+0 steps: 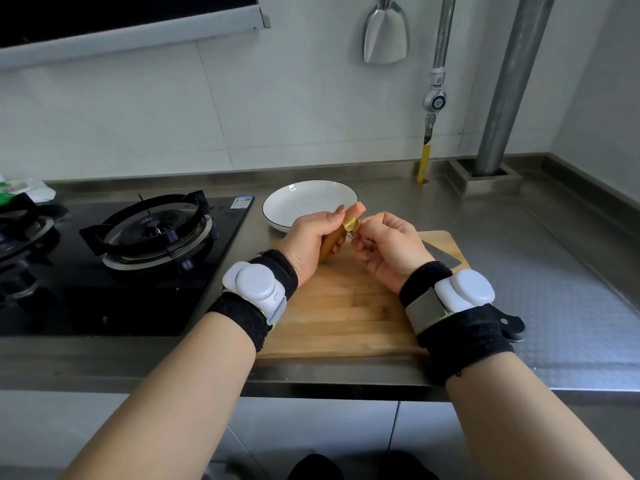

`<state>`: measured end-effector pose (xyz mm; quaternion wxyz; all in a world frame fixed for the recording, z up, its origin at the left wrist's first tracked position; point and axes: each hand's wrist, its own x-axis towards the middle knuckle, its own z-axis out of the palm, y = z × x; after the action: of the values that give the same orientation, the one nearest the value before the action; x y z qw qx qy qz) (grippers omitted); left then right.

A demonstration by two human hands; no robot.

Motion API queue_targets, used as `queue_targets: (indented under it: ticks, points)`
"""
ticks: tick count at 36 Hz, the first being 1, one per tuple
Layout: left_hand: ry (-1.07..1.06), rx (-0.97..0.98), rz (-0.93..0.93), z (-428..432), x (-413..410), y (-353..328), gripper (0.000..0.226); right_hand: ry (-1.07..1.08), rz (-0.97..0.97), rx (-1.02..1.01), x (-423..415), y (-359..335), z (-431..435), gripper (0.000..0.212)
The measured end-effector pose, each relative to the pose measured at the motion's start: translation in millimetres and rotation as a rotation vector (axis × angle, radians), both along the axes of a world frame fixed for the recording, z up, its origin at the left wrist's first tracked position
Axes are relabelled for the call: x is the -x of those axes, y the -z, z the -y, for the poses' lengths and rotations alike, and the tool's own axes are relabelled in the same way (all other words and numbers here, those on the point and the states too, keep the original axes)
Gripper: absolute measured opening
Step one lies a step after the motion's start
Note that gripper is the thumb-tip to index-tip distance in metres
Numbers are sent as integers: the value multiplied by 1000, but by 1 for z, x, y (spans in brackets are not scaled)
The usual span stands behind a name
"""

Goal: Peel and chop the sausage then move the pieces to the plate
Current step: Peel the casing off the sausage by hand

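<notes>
Above a wooden board, the left hand grips a sausage, its pink tip bared. The right hand pinches the peeled-back golden casing. A white plate sits just beyond; a knife lies on the board's right.

The steel tabletop runs along the tiled wall. A black gas hob is set into its left part. Right of the hob lies a wooden board, near the front edge. A white plate (dark-rimmed) sits just behind the board. A knife lies on the board's right side, partly hidden by a wrist.
</notes>
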<state>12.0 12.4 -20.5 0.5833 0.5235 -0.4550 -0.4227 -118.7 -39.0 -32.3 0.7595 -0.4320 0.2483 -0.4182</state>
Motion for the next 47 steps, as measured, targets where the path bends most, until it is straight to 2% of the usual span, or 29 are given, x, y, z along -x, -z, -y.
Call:
queue_targets:
  ticks: [2,5,10,14,23,27,30,35,39,44,47]
  points:
    - [-14,-24,-20,1,1,0,54,-1,-5,5,0,0,0,30]
    - [2,-51,-71,4,1,4,30,1,-30,33,0,1,-1,31]
    - [71,-54,-367,5,4,1,12,28,-89,65,-3,4,0,28]
    - [81,-61,-550,5,7,-4,14,59,-80,64,-3,4,1,28]
    - [-5,-10,-622,9,12,-10,14,99,-182,118,-3,7,0,22]
    - [12,-43,-694,11,12,-12,3,91,-181,113,-4,7,-1,23]
    - [5,-59,-705,12,13,-12,6,129,-202,128,-4,6,-1,23]
    - [-24,-73,-691,13,11,-8,34,176,-260,127,-4,7,0,20]
    - [-14,-47,-584,15,15,-6,17,157,-168,-10,-4,3,1,18]
    - [-97,-19,-392,20,11,-1,12,92,-41,-101,-3,1,2,13]
    - [-93,-4,-303,20,11,0,11,97,-26,-135,-3,0,2,17]
